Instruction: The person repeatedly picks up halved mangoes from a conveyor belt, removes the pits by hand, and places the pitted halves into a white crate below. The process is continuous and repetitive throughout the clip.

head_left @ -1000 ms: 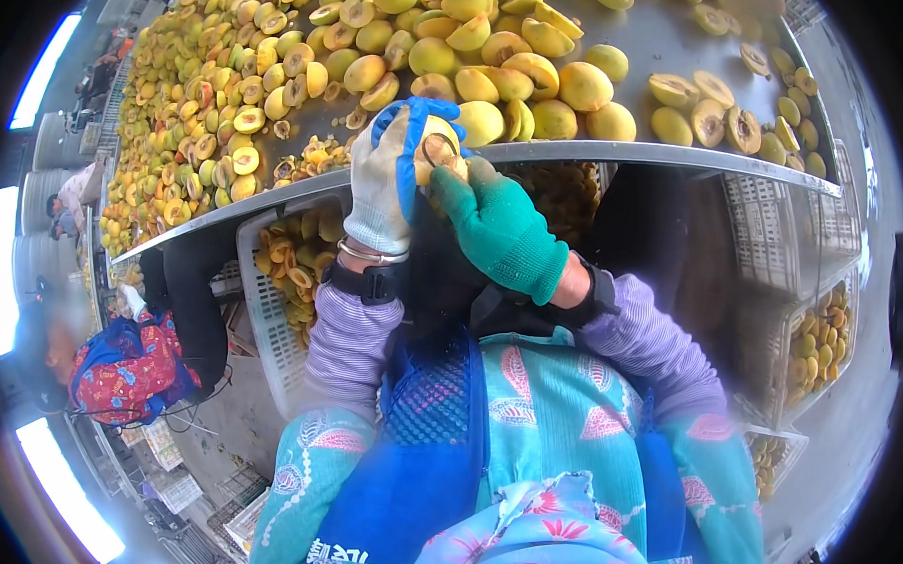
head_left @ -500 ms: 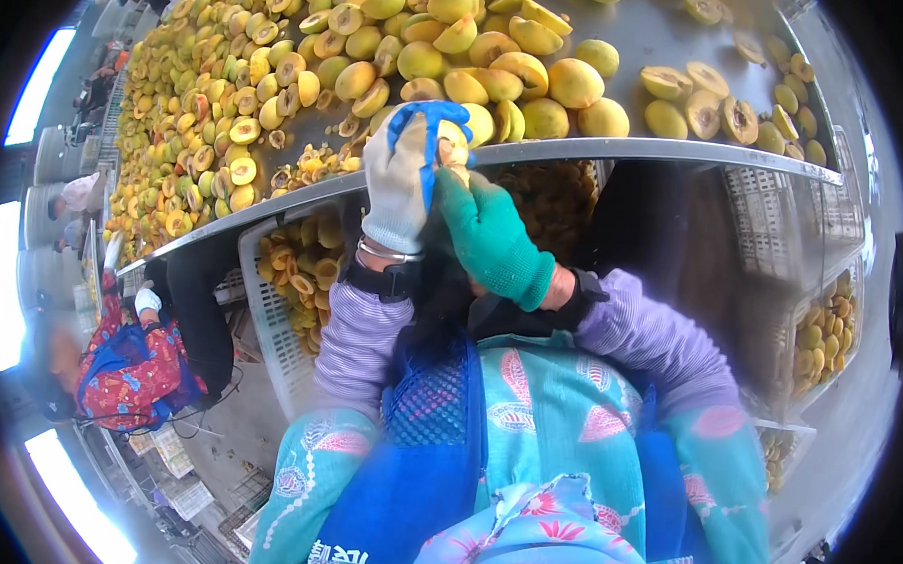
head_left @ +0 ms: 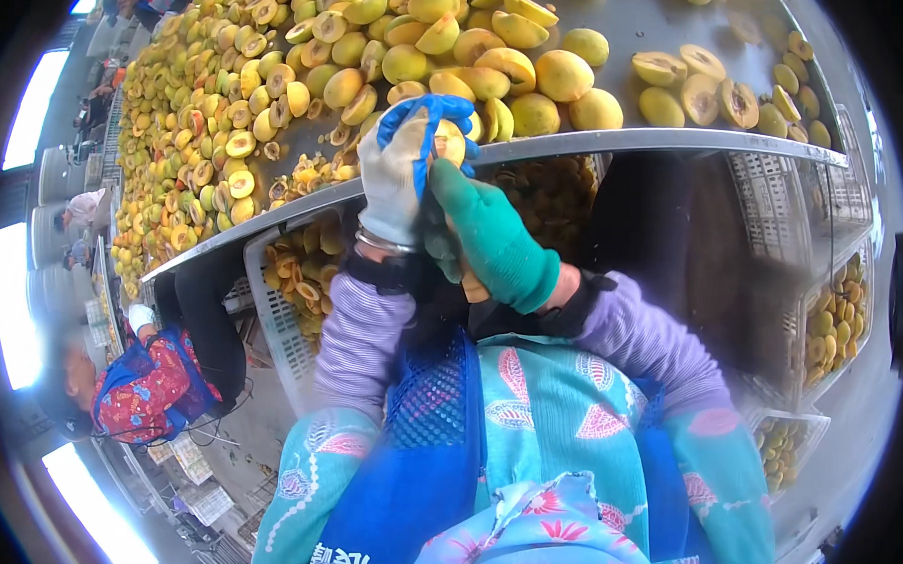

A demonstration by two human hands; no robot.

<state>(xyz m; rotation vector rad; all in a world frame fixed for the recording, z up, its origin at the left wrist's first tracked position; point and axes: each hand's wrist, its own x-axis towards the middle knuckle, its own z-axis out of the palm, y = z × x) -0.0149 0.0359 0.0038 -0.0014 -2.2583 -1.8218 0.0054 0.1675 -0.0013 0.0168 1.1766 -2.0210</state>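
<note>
My left hand, in a white glove with blue-coated fingers, is closed around a yellow peach half at the table's near edge. My right hand, in a green knit glove, is a closed fist pressed against the lower side of that peach half. Below the right fist juts a tan, wood-like handle; its working end is hidden by the hands and the fruit. Just beyond my hands, whole peaches and halves lie heaped on the metal table.
Under the table edge stand white crates of fruit pieces, one at left and one at right. Several peach halves lie apart on the table's right. A co-worker in red patterned clothing sits at the left along the same table.
My right fist has turned slightly against the peach half, and the tan handle now shows below it. My left hand keeps its hold. The whole view has shifted slightly.
</note>
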